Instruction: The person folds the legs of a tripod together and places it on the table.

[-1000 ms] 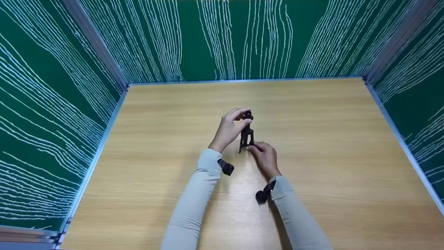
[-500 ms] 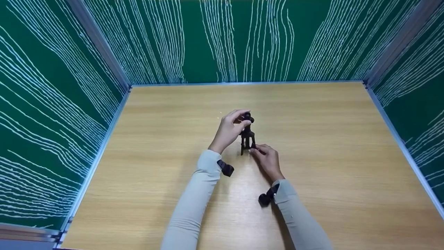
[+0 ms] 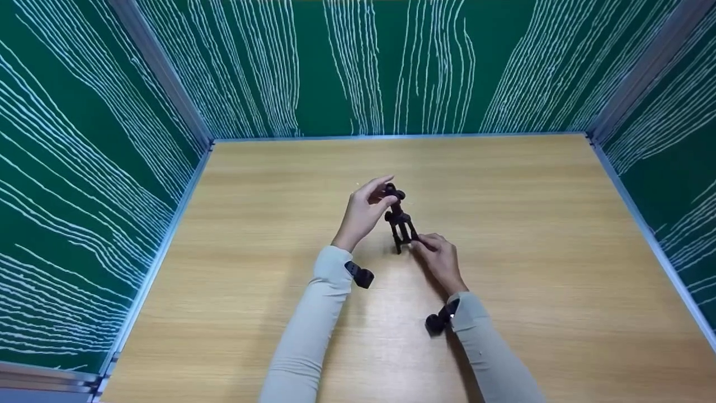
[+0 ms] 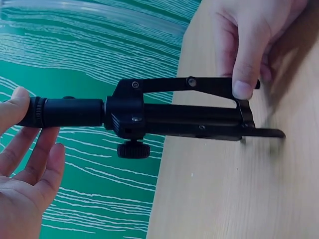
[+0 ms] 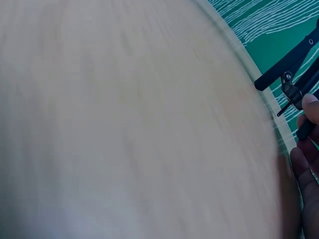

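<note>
A black mini tripod is held between my two hands over the table, its top leaning left in the head view. My left hand pinches the upper end between thumb and fingers. In the left wrist view the tripod's round column, side knob and partly spread legs show. My right hand pinches the lower end of one leg, its thumb pressing near the brace. Leg ends and a few right fingers appear at the right edge of the right wrist view.
A wooden table lies under both hands. Green panels with white wavy lines stand at the back and both sides, joined by metal corner posts. Each wrist carries a small black camera.
The tripod has gone from nearly upright to tilted, its top shifting left and its feet right. My right hand has moved slightly right and nearer; my left hand has moved a little left.
</note>
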{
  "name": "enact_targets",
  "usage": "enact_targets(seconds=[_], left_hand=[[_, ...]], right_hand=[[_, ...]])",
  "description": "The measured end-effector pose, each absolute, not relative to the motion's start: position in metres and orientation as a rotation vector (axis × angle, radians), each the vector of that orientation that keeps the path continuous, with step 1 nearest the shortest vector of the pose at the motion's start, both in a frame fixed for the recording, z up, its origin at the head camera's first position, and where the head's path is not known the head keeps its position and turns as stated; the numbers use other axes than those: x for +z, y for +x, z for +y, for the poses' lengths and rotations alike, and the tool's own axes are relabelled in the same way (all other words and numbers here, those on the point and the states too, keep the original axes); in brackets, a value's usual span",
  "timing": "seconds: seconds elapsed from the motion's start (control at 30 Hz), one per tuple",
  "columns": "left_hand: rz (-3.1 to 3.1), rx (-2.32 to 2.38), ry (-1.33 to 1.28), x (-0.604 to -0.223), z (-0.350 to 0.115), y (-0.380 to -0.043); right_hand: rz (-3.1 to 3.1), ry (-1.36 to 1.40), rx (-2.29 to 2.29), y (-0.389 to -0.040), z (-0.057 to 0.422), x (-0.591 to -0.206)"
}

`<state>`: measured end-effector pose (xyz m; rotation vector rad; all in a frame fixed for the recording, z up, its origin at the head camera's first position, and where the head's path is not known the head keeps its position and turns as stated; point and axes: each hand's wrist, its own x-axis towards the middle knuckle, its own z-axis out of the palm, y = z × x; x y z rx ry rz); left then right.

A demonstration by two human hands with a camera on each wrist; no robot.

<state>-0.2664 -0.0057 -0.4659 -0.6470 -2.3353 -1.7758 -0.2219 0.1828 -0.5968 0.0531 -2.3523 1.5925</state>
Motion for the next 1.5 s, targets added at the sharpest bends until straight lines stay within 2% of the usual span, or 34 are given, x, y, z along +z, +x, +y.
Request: enact_targets(seconds=[0.33, 0.67, 1.03, 1.5], left_hand=[[-2.255, -1.911, -0.591, -0.476, -0.013, -0.266], [-2.212, -2.045, -0.420, -0.497, -0.024, -0.272], [-2.197, -2.172, -0.300, -0.514, -0.036, -0.266], [-2.261, -2.023, -0.228, -0.558, -0.047, -0.269]], right_hand=[[-2.407, 0.134, 1.468, -0.224, 0.200, -0.590], [-2.443, 0.192, 1.386, -0.229, 0.213, -0.580], [-2.501, 0.159, 1.430, -0.231, 0.223, -0.577], [-2.539, 0.185, 1.394, -0.232, 0.227, -0.576]])
